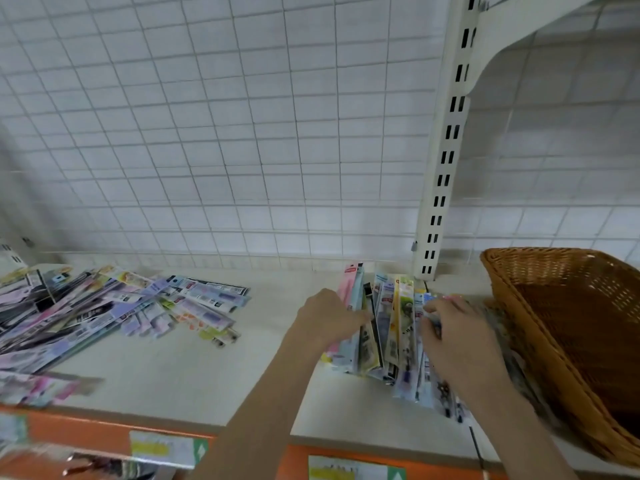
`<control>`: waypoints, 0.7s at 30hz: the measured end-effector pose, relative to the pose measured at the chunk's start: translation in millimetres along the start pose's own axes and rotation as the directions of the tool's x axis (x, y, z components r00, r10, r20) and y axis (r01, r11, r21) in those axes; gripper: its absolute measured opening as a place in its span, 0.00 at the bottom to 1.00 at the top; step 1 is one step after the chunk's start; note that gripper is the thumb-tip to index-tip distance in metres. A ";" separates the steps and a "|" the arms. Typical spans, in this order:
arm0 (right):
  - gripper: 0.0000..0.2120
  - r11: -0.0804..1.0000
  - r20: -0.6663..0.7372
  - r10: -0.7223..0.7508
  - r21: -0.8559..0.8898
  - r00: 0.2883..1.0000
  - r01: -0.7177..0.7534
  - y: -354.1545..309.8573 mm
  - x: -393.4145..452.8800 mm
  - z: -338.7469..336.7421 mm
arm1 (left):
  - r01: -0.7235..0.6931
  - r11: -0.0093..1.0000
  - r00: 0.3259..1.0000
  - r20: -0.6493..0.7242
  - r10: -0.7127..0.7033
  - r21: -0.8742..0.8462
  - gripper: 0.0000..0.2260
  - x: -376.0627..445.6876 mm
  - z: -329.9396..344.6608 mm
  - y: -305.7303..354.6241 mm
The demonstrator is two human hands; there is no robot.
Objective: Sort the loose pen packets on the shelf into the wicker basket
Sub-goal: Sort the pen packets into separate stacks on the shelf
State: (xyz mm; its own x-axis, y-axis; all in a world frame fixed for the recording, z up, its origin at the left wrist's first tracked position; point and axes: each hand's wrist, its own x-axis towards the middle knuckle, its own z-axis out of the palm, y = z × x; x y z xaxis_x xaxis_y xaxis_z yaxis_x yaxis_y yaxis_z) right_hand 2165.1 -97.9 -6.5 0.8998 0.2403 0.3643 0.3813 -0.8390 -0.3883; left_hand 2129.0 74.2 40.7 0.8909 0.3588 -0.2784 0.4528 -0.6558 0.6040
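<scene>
Head view looks down on a pale shelf (pixel 194 375) with an orange front edge (pixel 86 434). Two bare hands reach in from the bottom. Between them stands one bunch of pen packets (pixel 388 323), set up on their long edges and leaning a little. About eight or nine packets show in this bunch, but they overlap, so the count is not sure. One is pink, one is yellow, and some are blue or white. The left hand (pixel 325 315) is on the left side of the bunch, with its fingers curled against the pink and blue packets. The right hand (pixel 457 341) is on the right side, with its fingers bent around the packets there. Both hands hold the bunch, squeezing it from each side. One wicker basket (pixel 568 382) sits on the shelf just to the right of the right hand. It is brown and tipped, so its open top faces the hands. No packets can be seen inside it. Far to the left lies one big loose pile of pen packets (pixel 114 313), flat on the shelf and spread out like a fan. It has far too many to count, surely more than twenty. It is well apart from the hands. Behind it all is one white wire grid wall (pixel 214 133) and one white post with slots (pixel 446 161). Three price labels (pixel 162 448) show on the orange edge.
</scene>
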 end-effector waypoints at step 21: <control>0.07 0.973 0.133 -0.182 0.169 0.974 0.158 -222.8 -1.0 98.9 | -0.186 0.976 0.854 -0.472 0.219 0.117 0.12 -14.8 -147.1 -252.5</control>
State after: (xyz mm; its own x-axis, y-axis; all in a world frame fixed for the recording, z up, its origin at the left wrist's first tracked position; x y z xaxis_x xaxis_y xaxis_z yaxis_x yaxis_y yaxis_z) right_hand 2100.3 137.1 -4.1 0.8356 0.4514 0.3131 0.5492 -0.6953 -0.4635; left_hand 1996.4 332.1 2.2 0.8441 0.4759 0.2469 0.2803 -0.7842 0.5536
